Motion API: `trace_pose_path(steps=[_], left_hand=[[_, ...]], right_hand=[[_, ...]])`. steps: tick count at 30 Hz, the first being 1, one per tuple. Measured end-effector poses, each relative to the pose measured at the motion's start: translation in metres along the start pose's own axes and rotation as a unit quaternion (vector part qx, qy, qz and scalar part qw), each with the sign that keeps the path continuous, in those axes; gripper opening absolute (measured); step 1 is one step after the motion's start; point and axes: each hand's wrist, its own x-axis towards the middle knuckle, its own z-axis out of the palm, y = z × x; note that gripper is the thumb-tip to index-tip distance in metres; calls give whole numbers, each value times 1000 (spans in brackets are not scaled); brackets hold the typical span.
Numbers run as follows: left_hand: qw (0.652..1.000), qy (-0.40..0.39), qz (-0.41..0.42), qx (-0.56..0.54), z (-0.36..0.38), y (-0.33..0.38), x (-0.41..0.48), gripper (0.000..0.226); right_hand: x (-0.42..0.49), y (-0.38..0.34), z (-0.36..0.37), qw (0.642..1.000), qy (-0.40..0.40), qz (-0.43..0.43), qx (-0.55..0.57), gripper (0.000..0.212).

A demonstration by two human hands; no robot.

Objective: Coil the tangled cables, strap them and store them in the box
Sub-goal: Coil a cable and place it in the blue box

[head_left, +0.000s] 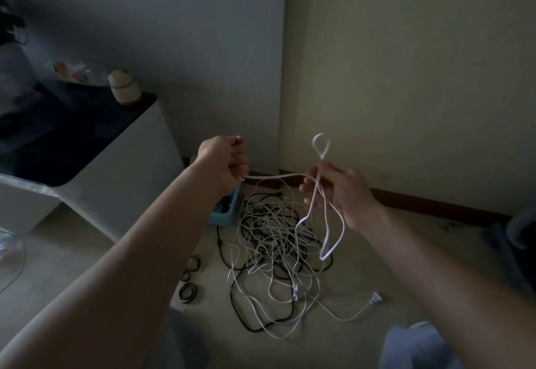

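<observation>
- Left hand (224,162) status?
- Fisted round the white cable (274,177), raised, back of the hand toward the camera. Cable leaves the lower side of the fist and runs nearly level across to the right hand (339,191).
- Right hand?
- Fingers loosely curled round gathered turns of the same cable. One small loop (321,145) stands up above the fingers. Longer loops (333,232) hang below the palm.
- Rest of the cables?
- Tangle (275,241) on the floor (333,351), white and black strands mixed, close to the corner where the two walls meet. White strands drop from the held span into it. White plug (375,299) lies just off the tangle's right edge.
- Box?
- Blue box (229,213) on the floor, at the tangle's far left edge, touching or nearly so. Partly hidden behind the left wrist. Something dark inside, cannot tell what.
- Straps?
- Straps (188,291), black, rolled into rings, a few in a line on the floor left of the tangle, apart from it.
- Anything else?
- White cabinet (116,165) with a dark top at the left, against the wall. Small beige jar (124,87) on its far right corner. Light is dim.
</observation>
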Motion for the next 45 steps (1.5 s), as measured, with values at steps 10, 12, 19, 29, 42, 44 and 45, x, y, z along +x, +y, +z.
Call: trace_pose_path(steps=[10, 12, 19, 29, 42, 44, 45], left_hand=[[1000, -12, -11, 10, -5, 7, -1, 37], [999, -29, -14, -19, -4, 10, -1, 37], [991, -103, -44, -76, 15, 2, -6, 37], [980, -163, -64, -99, 38, -13, -12, 36], [968, -225, -109, 33, 13, -16, -7, 35], [961, -238, -125, 63, 13, -20, -8, 36], [959, -239, -130, 78, 12, -22, -8, 38]], right_hand=[[37, 7, -94, 920, 380, 49, -85, 25], [38, 7, -101, 900, 396, 42, -176, 28], [30, 14, -63, 859, 182, 112, -465, 21], [-22, -2, 59, 956, -255, -6, -144, 44], [24, 43, -1, 956, -183, 30, -228, 27], [27, 42, -7, 950, -194, 33, -241, 6], [28, 41, -10, 948, -195, 27, -250, 3]])
